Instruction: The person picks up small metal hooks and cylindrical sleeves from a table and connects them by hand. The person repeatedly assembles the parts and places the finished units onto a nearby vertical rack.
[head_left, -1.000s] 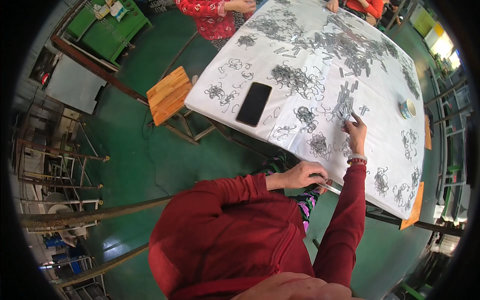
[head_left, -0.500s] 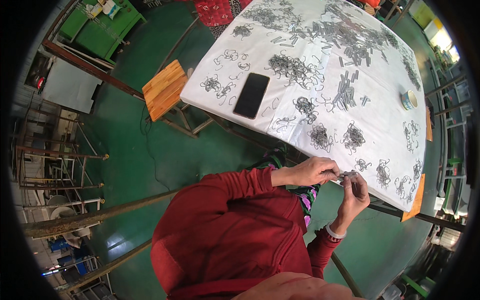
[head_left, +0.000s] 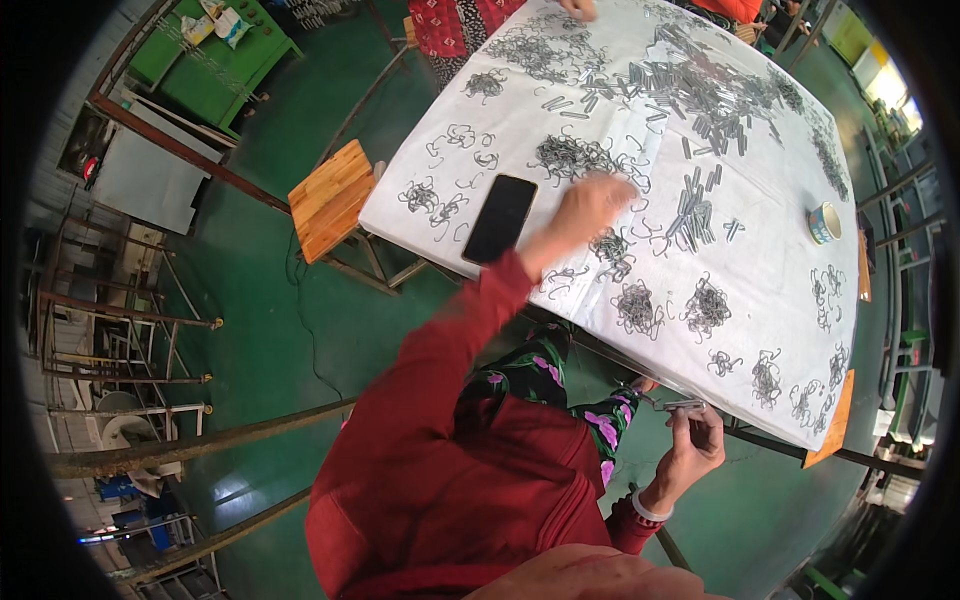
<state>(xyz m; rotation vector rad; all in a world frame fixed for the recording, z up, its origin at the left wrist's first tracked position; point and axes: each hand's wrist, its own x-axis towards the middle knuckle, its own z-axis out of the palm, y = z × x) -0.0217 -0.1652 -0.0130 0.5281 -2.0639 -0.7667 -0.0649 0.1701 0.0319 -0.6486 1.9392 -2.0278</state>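
My left hand (head_left: 598, 205) reaches over the white-covered table, at the near edge of a heap of small curved metal hooks (head_left: 568, 157). It is slightly blurred and its fingertips are hard to make out, so whether it holds a hook cannot be told. Just off the table's near edge, my right hand (head_left: 696, 447) pinches a short grey metal strip (head_left: 686, 405) between thumb and fingers. A thin hook-like piece (head_left: 655, 404) juts from the strip's left end. Smaller heaps of hooks (head_left: 637, 308) lie between my hands and towards the right.
A black phone (head_left: 501, 218) lies at the table's left. Loose metal strips (head_left: 690, 215) are piled mid-table, with a larger heap beyond. A paper cup (head_left: 824, 224) stands near the right edge. A wooden stool (head_left: 325, 195) is left of the table. Another person's hand (head_left: 579, 9) shows at the far side.
My left hand has left my right hand and moved up and left to the hook heap. My right hand dropped slightly, still holding the strip. Another person's hand has appeared at the far edge.
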